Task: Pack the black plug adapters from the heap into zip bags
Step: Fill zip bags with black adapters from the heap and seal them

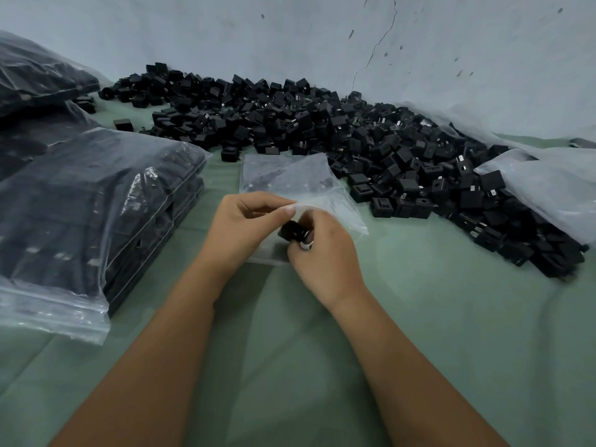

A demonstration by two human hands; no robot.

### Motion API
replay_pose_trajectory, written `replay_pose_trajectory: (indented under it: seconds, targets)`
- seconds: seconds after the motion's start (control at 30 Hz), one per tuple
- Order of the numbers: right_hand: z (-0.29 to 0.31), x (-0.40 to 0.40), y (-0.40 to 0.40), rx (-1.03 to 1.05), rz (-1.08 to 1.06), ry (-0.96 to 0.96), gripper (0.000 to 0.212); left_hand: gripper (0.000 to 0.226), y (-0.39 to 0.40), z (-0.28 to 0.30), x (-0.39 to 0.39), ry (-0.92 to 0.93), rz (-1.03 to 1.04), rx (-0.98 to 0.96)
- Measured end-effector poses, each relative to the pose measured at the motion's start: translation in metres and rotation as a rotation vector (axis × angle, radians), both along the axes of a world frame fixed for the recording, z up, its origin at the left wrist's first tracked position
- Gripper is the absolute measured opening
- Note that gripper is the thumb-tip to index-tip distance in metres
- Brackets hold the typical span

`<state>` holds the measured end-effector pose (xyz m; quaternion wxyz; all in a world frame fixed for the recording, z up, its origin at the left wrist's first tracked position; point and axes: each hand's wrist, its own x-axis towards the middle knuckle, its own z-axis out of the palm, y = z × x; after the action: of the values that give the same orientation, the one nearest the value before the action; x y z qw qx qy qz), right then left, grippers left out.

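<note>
**Adapter held at bag mouth**

The zip bag edge is pinched by the left hand. An adapter is gripped by the right hand at its opening. The heap lies behind; filled bags are stacked left.

No text, label, brand, number or sign is showing legibly anywhere. The black plug adapters lying heaped along the far edge of the green surface are showing only plain faces with sockets and metal prongs. The clear zip bags lying at the left edge are showing no print, and neither is the bag being held at the middle. The wall is bearing only cracks and marks.
</note>
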<state>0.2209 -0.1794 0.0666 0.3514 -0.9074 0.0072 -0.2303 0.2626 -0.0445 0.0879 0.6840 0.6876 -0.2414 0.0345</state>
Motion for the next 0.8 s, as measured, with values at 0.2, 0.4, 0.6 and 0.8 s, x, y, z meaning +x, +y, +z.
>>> replay_pose_trajectory:
  seconds: [0.2,0.4,0.6,0.8]
  targets:
    - [0.003,0.002,0.005,0.098,0.021,0.037,0.011,0.011,-0.001,-0.001,0.000,-0.006,-0.014,-0.002]
    - [0.003,0.000,0.003,-0.009,-0.080,-0.057,0.020,0.011,-0.001,0.002,-0.005,0.022,-0.020,0.055]
    - [0.003,-0.002,-0.002,-0.039,-0.137,0.095,0.039,0.010,0.000,0.002,-0.006,0.018,-0.015,0.080]
    - [0.004,-0.012,0.003,-0.133,-0.106,0.084,0.044,0.040,0.013,-0.002,0.008,0.086,0.173,0.040]
